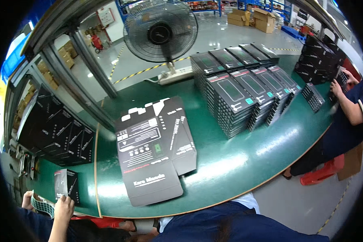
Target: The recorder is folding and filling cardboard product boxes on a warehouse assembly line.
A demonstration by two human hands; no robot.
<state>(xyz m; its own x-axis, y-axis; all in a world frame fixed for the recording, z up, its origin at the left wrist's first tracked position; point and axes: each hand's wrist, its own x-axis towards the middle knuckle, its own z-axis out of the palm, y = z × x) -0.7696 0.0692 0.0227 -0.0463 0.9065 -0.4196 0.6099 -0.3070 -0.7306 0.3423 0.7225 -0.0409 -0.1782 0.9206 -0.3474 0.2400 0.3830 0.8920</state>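
Note:
Neither of my hands shows; only my dark blue clothing [238, 226] is at the lower edge. In front of me a flat, unfolded black carton [149, 161] with white print lies on the green table [213, 173], its cut flaps toward the far side. Beyond it to the right stand several tall stacks of slim black boxes [234, 92] with a green rectangle on their faces.
At the left, a co-worker's hands [63, 207] hold a greenish gridded sheet [43, 205] near a small black box [66, 183]. Black cartons [56, 129] stand behind. A fan [160, 34] and a power strip [175, 76] are at the far edge. Another co-worker [347, 101] handles a box at right.

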